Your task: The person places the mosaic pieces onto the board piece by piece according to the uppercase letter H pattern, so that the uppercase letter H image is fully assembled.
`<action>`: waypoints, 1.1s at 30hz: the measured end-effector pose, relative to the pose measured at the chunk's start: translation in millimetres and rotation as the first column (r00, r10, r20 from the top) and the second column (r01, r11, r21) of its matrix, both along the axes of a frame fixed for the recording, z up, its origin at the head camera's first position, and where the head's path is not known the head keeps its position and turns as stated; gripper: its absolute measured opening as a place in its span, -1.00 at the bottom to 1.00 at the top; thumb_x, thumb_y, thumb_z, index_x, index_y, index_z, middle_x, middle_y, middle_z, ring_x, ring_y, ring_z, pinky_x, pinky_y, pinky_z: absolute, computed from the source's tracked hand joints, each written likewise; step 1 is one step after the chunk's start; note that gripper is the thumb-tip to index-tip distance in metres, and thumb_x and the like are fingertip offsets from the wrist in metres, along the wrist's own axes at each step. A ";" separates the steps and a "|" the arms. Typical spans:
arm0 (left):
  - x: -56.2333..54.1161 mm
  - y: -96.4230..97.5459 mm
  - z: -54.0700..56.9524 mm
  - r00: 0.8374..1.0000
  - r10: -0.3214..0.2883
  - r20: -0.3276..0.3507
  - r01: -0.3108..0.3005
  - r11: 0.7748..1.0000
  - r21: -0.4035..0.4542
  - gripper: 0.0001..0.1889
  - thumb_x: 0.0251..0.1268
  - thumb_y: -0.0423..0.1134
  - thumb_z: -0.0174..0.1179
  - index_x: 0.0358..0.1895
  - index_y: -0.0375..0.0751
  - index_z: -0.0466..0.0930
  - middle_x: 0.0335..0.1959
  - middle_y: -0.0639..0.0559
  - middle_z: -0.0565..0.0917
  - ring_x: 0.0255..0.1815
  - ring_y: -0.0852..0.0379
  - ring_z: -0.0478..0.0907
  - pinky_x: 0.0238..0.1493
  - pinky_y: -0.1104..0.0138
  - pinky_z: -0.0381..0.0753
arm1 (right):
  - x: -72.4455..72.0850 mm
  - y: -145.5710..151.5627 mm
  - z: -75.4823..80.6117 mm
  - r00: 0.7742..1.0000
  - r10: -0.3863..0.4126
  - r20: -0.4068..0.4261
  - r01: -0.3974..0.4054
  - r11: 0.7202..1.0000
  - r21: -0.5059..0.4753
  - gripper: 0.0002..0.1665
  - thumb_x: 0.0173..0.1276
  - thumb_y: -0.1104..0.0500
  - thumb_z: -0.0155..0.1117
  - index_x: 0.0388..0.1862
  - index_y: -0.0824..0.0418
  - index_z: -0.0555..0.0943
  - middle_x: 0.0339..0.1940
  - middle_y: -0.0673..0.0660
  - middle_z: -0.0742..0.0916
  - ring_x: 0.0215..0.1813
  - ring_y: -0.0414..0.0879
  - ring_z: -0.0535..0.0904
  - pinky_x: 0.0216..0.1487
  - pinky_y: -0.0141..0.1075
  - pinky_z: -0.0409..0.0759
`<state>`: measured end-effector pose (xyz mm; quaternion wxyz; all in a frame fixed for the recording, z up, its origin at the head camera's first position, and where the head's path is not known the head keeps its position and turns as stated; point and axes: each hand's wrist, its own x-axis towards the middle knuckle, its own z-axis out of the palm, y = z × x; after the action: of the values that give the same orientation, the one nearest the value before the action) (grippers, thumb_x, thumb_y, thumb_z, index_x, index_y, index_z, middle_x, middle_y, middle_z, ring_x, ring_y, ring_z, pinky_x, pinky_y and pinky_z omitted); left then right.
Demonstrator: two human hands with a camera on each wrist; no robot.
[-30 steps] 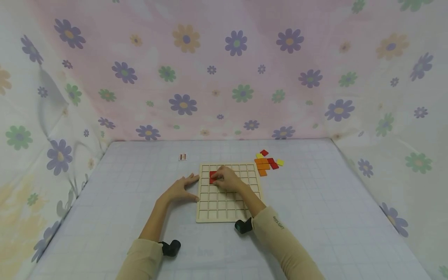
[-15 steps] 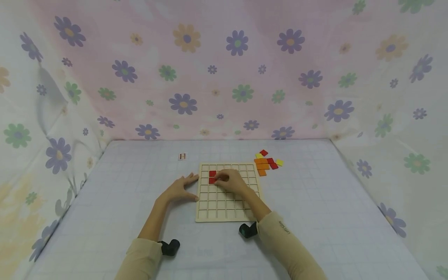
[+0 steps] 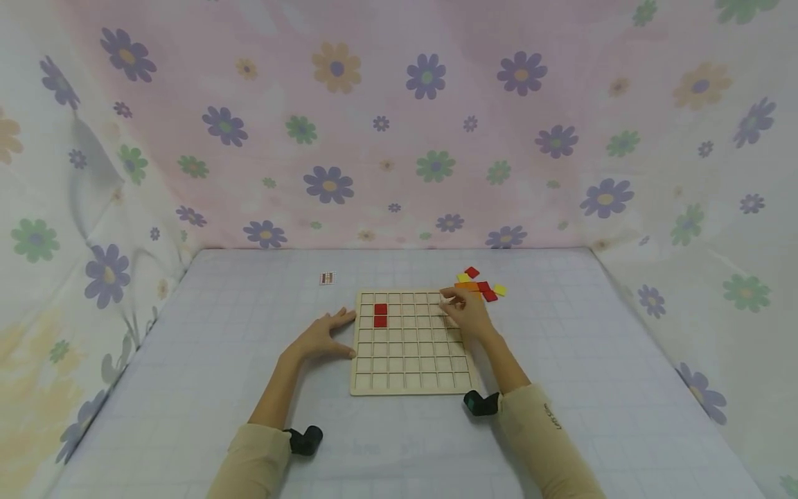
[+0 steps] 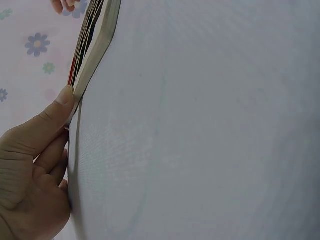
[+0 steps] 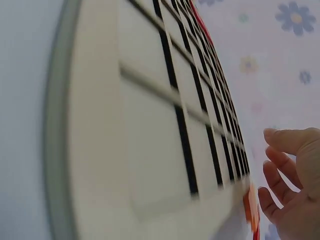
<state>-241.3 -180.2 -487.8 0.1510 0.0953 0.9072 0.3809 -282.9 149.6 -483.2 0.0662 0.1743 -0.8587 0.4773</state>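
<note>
A wooden grid board (image 3: pixel 395 350) lies flat on the table. Two red square tiles (image 3: pixel 381 321) sit in neighbouring cells, one behind the other, near its far left corner. My left hand (image 3: pixel 316 338) touches the board's left edge with thumb and fingers spread apart; in the left wrist view the thumb rests at the rim. Over the board's far right corner is my right hand (image 3: pixel 469 315), fingers loosely bent and nothing between them. Just beyond it lie loose tiles, among them an orange tile (image 3: pixel 466 285), partly hidden by the hand.
More red tiles (image 3: pixel 490 296) and yellow tiles (image 3: pixel 501 290) lie flat right of the board's far corner. A small printed card (image 3: pixel 327 278) is behind the board on the left. Flowered cloth (image 3: pixel 393 138) hangs at the back and both sides.
My right hand has left the red tiles and moved right across the board to its far right corner, uncovering both tiles. The left hand stays at the edge.
</note>
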 end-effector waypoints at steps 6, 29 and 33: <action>0.9 0.4 0.1 1.000 -0.003 -0.003 0.003 1.000 -0.003 -0.05 -0.20 -0.05 0.50 0.39 -0.04 0.27 0.47 -0.12 0.12 0.47 -0.36 -0.18 0.33 -0.29 -0.14 | -4.0 40.3 -6.3 0.987 -0.151 -0.052 0.151 0.989 0.000 -0.65 0.16 0.41 0.31 -0.04 0.50 0.57 -0.15 0.42 0.66 -0.10 0.24 0.58 -0.07 0.03 0.56; -0.3 -1.3 -1.0 1.000 -0.023 -0.016 0.023 1.000 0.001 -0.05 -0.19 -0.07 0.49 0.40 -0.08 0.26 0.46 -0.16 0.11 0.46 -0.39 -0.17 0.34 -0.28 -0.16 | -16.1 83.0 -20.2 0.922 -0.347 0.173 0.332 0.937 0.108 -0.52 0.27 0.12 0.27 0.12 0.33 0.51 0.15 0.32 0.53 0.16 0.18 0.37 0.25 0.05 0.36; 0.2 -1.2 0.0 1.000 -0.014 -0.007 0.014 1.000 0.009 -0.06 -0.19 -0.07 0.49 0.40 -0.07 0.26 0.46 -0.15 0.11 0.46 -0.37 -0.18 0.34 -0.28 -0.16 | -17.1 80.5 -21.4 0.927 -0.353 0.131 0.339 0.934 0.116 -0.53 0.27 0.13 0.29 0.07 0.40 0.53 0.09 0.35 0.54 0.14 0.20 0.40 0.25 0.04 0.37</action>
<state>-241.1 -181.4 -487.8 0.1500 0.1036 0.9054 0.3834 -300.0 230.1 -504.6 0.0768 -0.0132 -0.8994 0.4302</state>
